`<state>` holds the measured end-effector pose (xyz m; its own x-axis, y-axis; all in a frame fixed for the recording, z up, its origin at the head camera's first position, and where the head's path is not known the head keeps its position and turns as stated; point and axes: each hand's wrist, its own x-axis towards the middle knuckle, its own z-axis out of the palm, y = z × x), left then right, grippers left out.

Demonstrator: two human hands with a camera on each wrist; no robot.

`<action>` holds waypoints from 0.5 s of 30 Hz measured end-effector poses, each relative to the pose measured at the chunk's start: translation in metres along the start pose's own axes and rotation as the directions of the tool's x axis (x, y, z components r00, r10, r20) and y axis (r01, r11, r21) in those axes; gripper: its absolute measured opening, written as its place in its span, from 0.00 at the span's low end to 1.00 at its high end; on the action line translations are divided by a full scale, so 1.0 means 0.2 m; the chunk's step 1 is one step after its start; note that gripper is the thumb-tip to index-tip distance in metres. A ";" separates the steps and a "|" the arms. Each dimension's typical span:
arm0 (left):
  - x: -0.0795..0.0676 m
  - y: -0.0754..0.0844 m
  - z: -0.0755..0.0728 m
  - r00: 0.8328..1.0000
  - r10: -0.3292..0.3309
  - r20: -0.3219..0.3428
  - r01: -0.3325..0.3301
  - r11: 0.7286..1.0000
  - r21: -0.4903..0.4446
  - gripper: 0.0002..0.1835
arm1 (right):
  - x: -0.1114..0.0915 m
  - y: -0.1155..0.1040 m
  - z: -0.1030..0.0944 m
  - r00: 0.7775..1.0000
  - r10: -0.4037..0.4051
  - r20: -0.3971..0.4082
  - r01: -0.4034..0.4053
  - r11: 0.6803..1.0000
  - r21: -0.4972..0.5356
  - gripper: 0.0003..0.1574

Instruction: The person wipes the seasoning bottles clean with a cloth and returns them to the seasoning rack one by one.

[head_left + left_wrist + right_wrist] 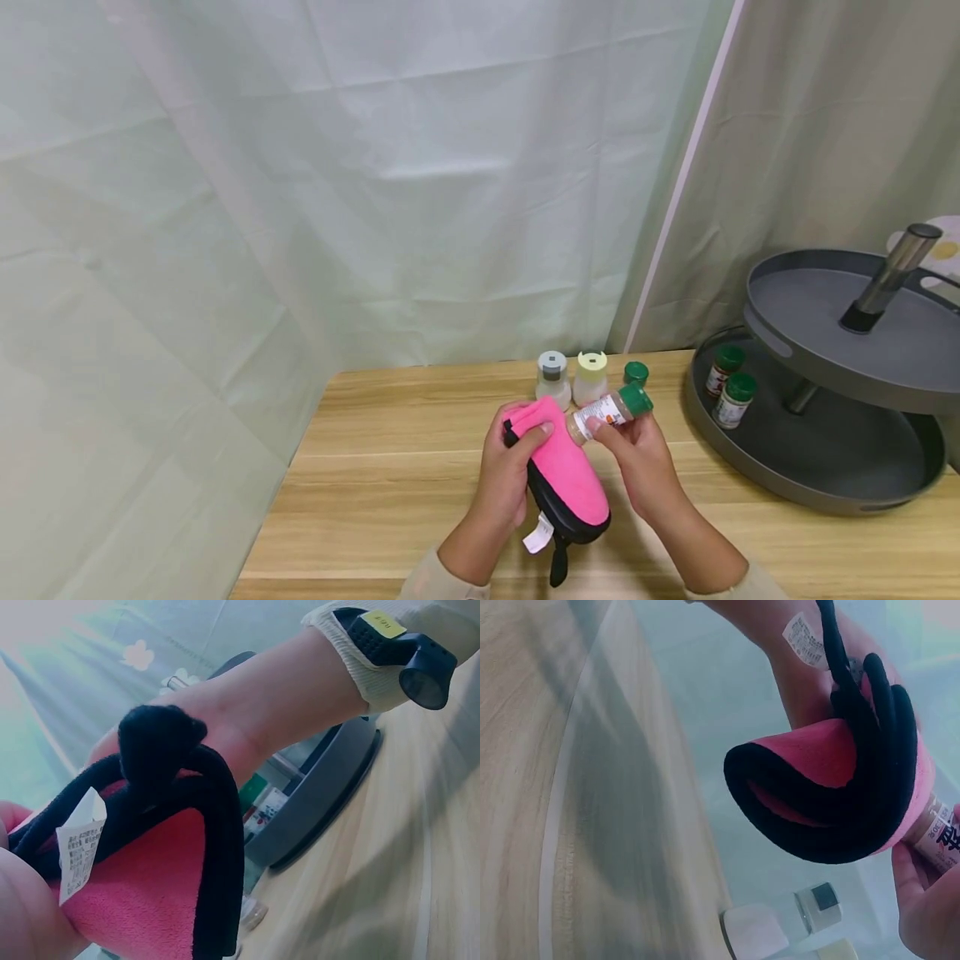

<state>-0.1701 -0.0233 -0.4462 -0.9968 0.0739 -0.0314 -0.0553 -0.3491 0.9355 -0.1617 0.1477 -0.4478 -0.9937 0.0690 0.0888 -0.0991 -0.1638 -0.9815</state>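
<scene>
My left hand [504, 467] grips a folded pink cloth [567, 475] with thick black edging. From its lower end hang a black loop [558, 560] and a white tag [537, 534]. My right hand [647, 462] holds a small green-capped spice jar [602, 416], tilted, with its thumb across the white label. The cloth's right side meets the base of the jar. In the right wrist view the cloth [817, 761] bends over in a fold next to the brownish jar [937, 832]. Both are held above the wooden table [375, 492].
Behind the hands stand a grey-topped shaker [553, 383], a yellow-topped shaker [590, 383] and another green-capped jar [636, 372]. On the right is a dark two-tier round tray [832, 475], its lower tier holding two green-capped jars [732, 402]. Pale curtains [465, 208] hang behind the table.
</scene>
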 end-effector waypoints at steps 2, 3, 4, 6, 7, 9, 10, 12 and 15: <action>-0.01 0.00 0.01 1.000 -0.006 0.008 0.006 1.000 0.004 0.22 | 0.01 0.00 0.00 1.000 -0.006 -0.007 0.007 1.000 0.003 0.36; -0.01 -0.01 0.01 1.000 -0.008 0.013 0.007 1.000 0.007 0.22 | 0.01 0.00 0.00 1.000 -0.014 -0.012 0.014 1.000 0.008 0.36; -0.01 -0.01 0.01 1.000 -0.011 0.018 0.010 1.000 0.010 0.22 | 0.01 0.00 0.00 1.000 -0.018 -0.017 0.018 1.000 0.013 0.35; -0.02 -0.02 0.02 0.999 -0.014 0.030 0.013 1.000 0.011 0.22 | 0.01 0.00 0.00 0.999 -0.030 -0.026 0.031 0.999 0.027 0.32; -0.02 -0.02 0.03 0.999 -0.013 0.035 0.013 1.000 0.012 0.21 | 0.01 0.00 0.00 0.999 -0.036 -0.029 0.037 0.999 0.036 0.30; -0.02 -0.03 0.04 0.999 -0.015 0.044 0.014 1.000 0.013 0.21 | 0.01 0.00 0.00 0.998 -0.047 -0.028 0.048 0.997 0.060 0.28; -0.03 -0.03 0.04 0.999 -0.017 0.046 0.017 1.000 0.014 0.21 | 0.01 -0.01 0.00 0.998 -0.053 -0.026 0.054 0.996 0.073 0.27; -0.02 -0.04 0.04 0.999 -0.022 0.045 0.021 1.000 0.019 0.21 | 0.00 -0.01 0.01 0.998 -0.057 -0.025 0.059 0.994 0.096 0.27; -0.02 -0.05 0.04 0.999 -0.025 0.034 0.024 0.999 0.025 0.21 | -0.01 -0.02 0.01 0.998 -0.065 -0.016 0.066 0.990 0.125 0.26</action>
<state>-0.1653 -0.0123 -0.4518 -0.9926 0.1141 -0.0424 -0.0775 -0.3235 0.9431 -0.1599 0.1453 -0.4436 -0.9842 0.0953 0.1495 -0.1706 -0.2801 -0.9447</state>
